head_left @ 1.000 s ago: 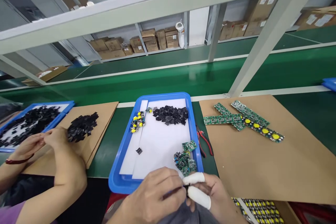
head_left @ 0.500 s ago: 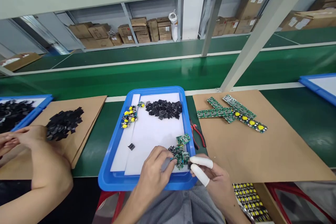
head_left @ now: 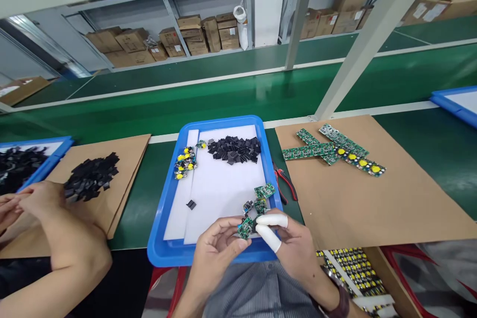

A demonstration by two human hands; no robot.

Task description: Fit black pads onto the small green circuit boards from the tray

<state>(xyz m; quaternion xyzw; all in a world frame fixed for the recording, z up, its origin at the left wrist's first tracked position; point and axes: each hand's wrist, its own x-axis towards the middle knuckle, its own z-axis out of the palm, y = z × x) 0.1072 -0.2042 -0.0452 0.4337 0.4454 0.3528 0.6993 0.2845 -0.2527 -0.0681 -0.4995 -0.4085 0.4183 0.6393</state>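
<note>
Above the front edge of the blue tray, my left hand is closed on a small green circuit board. My right hand wears white finger cots on two fingers, which pinch a small black piece right beside that board. Whether the piece touches it, I cannot tell. Just beyond my fingers lie a few more green circuit boards. A heap of black pieces sits at the tray's far side, and boards with yellow parts are grouped at its left. A lone black piece lies on the white sheet.
Red-handled pliers lie right of the tray. Long board strips rest on cardboard. At left, a co-worker's arm is near another black heap. A box of yellow-topped boards stands below the table edge at right.
My left hand has lifted a circuit board from the small pile and turned it. The right hand has moved left with the black piece, up to the board. The view has shifted slightly.
</note>
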